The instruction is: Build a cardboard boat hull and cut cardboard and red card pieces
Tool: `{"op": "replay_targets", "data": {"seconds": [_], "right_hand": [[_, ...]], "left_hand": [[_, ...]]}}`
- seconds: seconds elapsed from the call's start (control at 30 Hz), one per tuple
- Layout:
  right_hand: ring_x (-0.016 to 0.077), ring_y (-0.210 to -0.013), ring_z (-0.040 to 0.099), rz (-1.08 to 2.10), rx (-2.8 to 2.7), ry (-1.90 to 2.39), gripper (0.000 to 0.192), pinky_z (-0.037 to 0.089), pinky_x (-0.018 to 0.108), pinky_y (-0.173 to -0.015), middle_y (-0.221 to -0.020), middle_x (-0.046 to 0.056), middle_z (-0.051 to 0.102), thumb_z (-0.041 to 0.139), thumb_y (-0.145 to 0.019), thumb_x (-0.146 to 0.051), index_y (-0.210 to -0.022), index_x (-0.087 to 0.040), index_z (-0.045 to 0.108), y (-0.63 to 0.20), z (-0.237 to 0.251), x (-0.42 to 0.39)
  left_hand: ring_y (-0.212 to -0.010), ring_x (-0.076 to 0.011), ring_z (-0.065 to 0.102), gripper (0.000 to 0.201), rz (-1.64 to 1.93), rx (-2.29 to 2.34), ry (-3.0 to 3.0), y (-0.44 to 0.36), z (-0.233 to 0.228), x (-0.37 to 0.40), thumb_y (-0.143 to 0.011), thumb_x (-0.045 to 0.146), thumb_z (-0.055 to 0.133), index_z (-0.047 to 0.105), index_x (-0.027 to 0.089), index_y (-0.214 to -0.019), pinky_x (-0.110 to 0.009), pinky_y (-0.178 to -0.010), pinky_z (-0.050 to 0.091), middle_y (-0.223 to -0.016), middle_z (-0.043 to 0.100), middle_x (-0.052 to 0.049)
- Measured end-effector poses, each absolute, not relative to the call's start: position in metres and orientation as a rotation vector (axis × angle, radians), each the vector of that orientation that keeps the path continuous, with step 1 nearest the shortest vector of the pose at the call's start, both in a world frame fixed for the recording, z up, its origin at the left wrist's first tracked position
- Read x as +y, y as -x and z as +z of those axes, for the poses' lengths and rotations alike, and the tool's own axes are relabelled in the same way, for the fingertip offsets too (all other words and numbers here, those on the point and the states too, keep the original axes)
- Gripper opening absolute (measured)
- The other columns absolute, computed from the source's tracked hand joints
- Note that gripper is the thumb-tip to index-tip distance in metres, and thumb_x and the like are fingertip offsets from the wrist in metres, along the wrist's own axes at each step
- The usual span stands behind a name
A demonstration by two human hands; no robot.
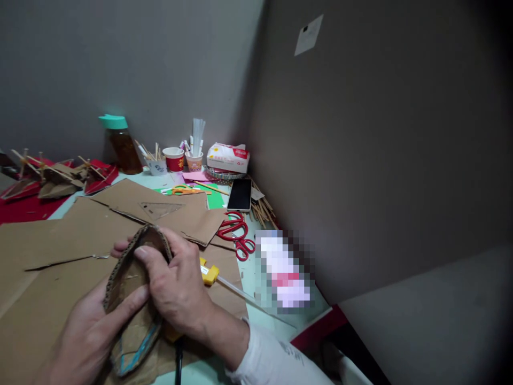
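Evidently, both the left hand (86, 334) and right hand (176, 291) were clamped on the cardboard hull (130, 299) at lower left; excess pressure risked creasing it.

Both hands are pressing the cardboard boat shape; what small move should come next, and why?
Probably keep pressing the rim together: the right hand wraps the curved strip of the cardboard boat while the left hand supports it below, and the glue gun lies put down beside them.
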State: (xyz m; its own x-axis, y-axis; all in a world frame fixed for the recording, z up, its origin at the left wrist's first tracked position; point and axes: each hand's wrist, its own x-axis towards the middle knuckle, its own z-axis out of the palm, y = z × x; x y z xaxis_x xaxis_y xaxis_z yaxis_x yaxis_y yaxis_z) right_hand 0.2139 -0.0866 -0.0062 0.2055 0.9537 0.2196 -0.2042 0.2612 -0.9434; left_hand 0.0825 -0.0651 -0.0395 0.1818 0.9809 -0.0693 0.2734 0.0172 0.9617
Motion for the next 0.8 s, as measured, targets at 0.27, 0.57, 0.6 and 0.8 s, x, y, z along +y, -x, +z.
{"op": "replay_targets", "data": {"seconds": [0.27, 0.57, 0.6, 0.8], "right_hand": [[0.0240, -0.105, 0.071, 1.018, -0.992, 0.949, 0.019, 0.054, 0.040, -0.097, -0.102, 0.003, 0.077, 0.058, -0.092, -0.028, -0.104, -0.025, 0.072, -0.210, -0.017, -0.080], [0.0269, -0.110, 0.065, 0.819, -1.098, 1.252, 0.053, 0.050, 0.041, -0.100, -0.117, 0.005, 0.072, 0.074, -0.076, -0.026, -0.128, -0.024, 0.064, -0.213, -0.013, -0.083], [0.0260, -0.107, 0.066, 0.840, -1.098, 1.216, 0.048, 0.051, 0.040, -0.098, -0.114, 0.004, 0.073, 0.072, -0.077, -0.024, -0.125, -0.024, 0.066, -0.213, -0.013, -0.083], [0.0226, -0.090, 0.072, 0.921, -1.049, 1.099, 0.029, 0.057, 0.031, -0.083, -0.096, -0.001, 0.077, 0.067, -0.078, -0.019, -0.105, -0.024, 0.075, -0.206, -0.012, -0.083]], "left_hand": [[-0.085, -0.0317, 0.070, 0.072, 0.848, 1.267, -1.401, -0.088, -0.037, -0.063, -0.047, 0.068, 0.081, 0.070, 0.018, -0.098, -0.035, -0.075, 0.062, -0.092, 0.078, -0.006], [-0.060, -0.0249, 0.063, 0.066, 0.958, 1.243, -1.237, -0.087, -0.044, -0.059, -0.034, 0.069, 0.087, 0.061, 0.027, -0.078, -0.038, -0.077, 0.064, -0.067, 0.071, 0.001], [-0.056, -0.0241, 0.061, 0.066, 0.964, 1.254, -1.235, -0.087, -0.046, -0.058, -0.033, 0.071, 0.086, 0.060, 0.028, -0.076, -0.038, -0.076, 0.064, -0.063, 0.068, 0.002], [-0.058, -0.0264, 0.064, 0.050, 0.988, 1.340, -1.376, -0.078, -0.061, -0.057, -0.048, 0.067, 0.083, 0.058, 0.030, -0.071, -0.040, -0.073, 0.065, -0.059, 0.064, 0.003]]}}
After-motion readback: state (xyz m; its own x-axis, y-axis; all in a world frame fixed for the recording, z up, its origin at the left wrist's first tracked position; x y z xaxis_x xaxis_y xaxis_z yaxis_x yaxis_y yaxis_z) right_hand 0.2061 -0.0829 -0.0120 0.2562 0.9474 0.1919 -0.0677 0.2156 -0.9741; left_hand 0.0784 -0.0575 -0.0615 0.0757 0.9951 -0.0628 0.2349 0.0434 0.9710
